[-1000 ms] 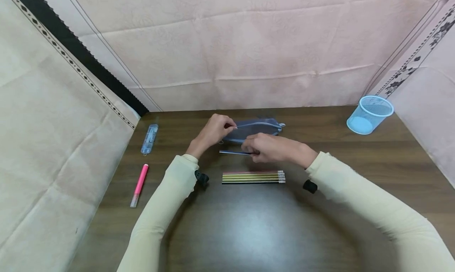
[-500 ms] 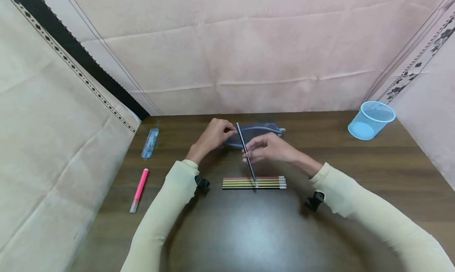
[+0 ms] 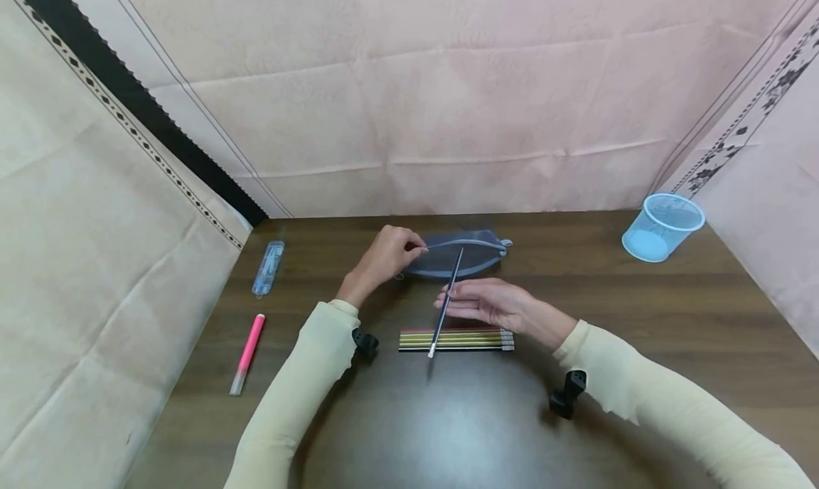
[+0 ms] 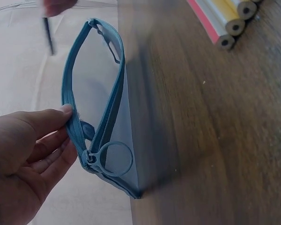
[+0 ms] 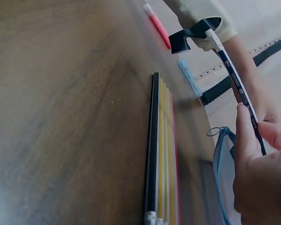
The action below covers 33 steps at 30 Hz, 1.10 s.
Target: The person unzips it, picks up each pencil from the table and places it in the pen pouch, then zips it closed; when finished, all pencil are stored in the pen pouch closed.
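My left hand (image 3: pixel 387 254) pinches the edge of a see-through blue zip pouch (image 3: pixel 441 267). In the left wrist view, the pouch's zipped mouth (image 4: pixel 117 89) gapes wide, with a round pull ring at the near end. My right hand (image 3: pixel 493 304) holds a dark pencil (image 3: pixel 439 327) between thumb and fingers, in front of the pouch. The pencil slants, its white eraser end (image 5: pixel 210 33) toward me and its other end up toward the pouch mouth. Below the right hand lies a row of several pencils (image 3: pixel 476 339), gold, red and black, side by side.
At the left lie a light-blue translucent flat case (image 3: pixel 268 267) and a pink marker (image 3: pixel 252 350). A light-blue cup (image 3: pixel 662 229) stands at the back right. Cloth (image 3: pixel 384 105) hangs behind the wooden table (image 3: pixel 448 418).
My right hand has lifted the pencil from beside the pouch, turned it from crosswise to lengthwise and drawn it nearer to me. The left hand keeps its pinch on the pouch.
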Motion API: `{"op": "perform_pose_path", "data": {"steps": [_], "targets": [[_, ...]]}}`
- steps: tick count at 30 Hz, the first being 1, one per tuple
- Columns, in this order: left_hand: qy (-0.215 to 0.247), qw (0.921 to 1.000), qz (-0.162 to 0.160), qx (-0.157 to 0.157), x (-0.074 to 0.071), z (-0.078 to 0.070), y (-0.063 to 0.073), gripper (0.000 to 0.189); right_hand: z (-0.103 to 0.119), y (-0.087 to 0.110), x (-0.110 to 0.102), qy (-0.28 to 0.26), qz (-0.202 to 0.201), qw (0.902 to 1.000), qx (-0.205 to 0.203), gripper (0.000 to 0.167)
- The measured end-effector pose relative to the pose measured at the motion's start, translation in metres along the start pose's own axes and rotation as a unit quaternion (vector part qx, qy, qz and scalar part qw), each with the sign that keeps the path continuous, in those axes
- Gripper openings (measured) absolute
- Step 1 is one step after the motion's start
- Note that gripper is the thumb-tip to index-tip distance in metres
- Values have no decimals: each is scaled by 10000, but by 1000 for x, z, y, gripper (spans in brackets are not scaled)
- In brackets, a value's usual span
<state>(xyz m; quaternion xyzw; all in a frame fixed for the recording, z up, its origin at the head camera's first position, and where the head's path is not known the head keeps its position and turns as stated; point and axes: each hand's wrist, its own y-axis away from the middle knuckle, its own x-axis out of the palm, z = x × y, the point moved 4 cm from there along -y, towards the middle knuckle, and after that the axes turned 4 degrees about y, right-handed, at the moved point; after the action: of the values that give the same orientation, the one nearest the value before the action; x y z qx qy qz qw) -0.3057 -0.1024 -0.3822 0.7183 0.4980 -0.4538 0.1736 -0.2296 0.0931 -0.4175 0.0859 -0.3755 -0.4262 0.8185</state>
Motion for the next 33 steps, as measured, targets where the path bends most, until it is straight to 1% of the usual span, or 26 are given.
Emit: {"op": "perform_pose_path", "data": {"steps": [2, 4, 7, 9, 11, 13, 15, 18, 21, 26, 29, 33], "targets": [[15, 10000, 17, 12, 1, 0, 0, 16, -2, -2, -3, -355, -17, 9993, 94, 28], [20, 10000, 40, 24, 2, -1, -1, 16, -2, -4, -7, -674, -79, 9976, 131, 24], [-9, 10000, 53, 42, 4, -1, -1, 16, -1, -10, -13, -1033, -267, 9942, 119, 26], [-35, 10000, 63, 50, 5, -1, -1, 15, 1, -14, -17, -1156, -418, 9924, 82, 32], [-49, 10000, 63, 59, 6, -1, -1, 15, 3, -18, -20, -1249, -538, 9907, -6, 40], [-75, 9999, 67, 88, 6, -1, -1, 15, 6, -22, -22, -1288, -597, 9898, -103, 41], [-95, 9998, 82, 123, 7, -3, -2, 15, 9, -25, -24, -1299, -683, 9889, -233, 41], [-104, 9997, 114, 180, 7, -5, -3, 16, 14, -29, -27, -1261, -795, 9879, -436, 34], [-128, 9997, 154, 172, 7, -6, -4, 17, 17, -34, -29, -1227, -1110, 9843, -612, 33], [-198, 9995, 172, 158, 7, -6, -5, 16, 20, -41, -30, -1102, -1793, 9742, -813, 49], [-167, 9996, 162, 127, 7, -6, -4, 16, 22, -45, -30, -1080, -2221, 9645, -940, 49], [-153, 9996, 224, 47, 9, -6, -3, 17, 23, -49, -31, -1260, -2769, 9465, -1075, 46]]}}
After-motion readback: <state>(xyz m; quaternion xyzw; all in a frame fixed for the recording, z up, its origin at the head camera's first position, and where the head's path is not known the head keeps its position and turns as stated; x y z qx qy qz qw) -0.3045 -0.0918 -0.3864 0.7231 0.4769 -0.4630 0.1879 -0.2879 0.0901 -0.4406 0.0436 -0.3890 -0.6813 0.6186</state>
